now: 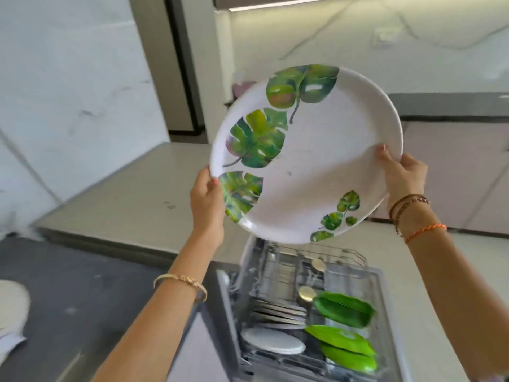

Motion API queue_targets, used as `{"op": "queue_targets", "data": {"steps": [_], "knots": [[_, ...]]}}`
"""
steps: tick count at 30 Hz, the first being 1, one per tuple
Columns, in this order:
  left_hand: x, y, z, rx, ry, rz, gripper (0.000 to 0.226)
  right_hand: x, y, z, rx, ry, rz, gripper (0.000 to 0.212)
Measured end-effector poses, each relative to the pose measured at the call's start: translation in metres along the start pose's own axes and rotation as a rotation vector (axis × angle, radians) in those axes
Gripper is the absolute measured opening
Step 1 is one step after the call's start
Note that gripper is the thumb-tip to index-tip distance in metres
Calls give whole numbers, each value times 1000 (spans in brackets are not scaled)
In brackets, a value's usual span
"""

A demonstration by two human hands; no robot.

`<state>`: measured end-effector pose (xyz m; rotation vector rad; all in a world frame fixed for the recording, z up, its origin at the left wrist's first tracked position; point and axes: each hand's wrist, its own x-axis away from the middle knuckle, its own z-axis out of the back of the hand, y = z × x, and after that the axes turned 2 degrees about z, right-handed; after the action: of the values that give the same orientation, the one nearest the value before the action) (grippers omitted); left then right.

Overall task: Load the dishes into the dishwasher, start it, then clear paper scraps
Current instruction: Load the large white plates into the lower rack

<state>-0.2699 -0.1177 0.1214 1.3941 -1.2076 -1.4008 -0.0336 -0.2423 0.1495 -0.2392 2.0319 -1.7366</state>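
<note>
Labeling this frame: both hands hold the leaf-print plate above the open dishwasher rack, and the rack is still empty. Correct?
Not quite. The head view shows both the left hand and right hand holding the leaf-print plate above the open dishwasher rack, but the rack isn't empty: it already holds green leaf-shaped dishes, a white plate and a row of upright plates.

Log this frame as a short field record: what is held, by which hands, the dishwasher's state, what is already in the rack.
held item: large leaf-print plate, raised and tilted above the rack
left hand: grips the plate's left rim
right hand: grips the right rim
dishwasher rack: pulled out, partly loaded
in rack: green leaf-shaped dishes, a white plate, a row of upright plates
</note>
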Motion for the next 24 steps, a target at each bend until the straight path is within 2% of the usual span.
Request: {"op": "queue_targets", "data": {"steps": [3, 6, 10, 13, 17, 20, 24], "knots": [[-5, -29, -62, -102, -81, -58, 36, -45, 32, 50, 190, 59, 46, 12], [-16, -56, -112, -180, -150, -99, 30, -79, 68, 80, 361, 114, 55, 13], [-48, -88, -158, -278, -250, -238, 26, -115, 106, 89, 504, 223, 21, 28], [-73, -114, -187, -335, -300, -353, 27, -138, 128, 86, 642, 288, 20, 27], [-100, -151, -219, -427, -386, -369, 23, -174, 163, 79, 730, 246, -14, 18], [-112, -178, -244, -515, -444, -298, 20, -190, 197, 76, 836, 164, -58, 3], [-118, -213, -273, -577, -449, -170, 22, -206, 256, 77, 997, 6, -127, 14]]}}
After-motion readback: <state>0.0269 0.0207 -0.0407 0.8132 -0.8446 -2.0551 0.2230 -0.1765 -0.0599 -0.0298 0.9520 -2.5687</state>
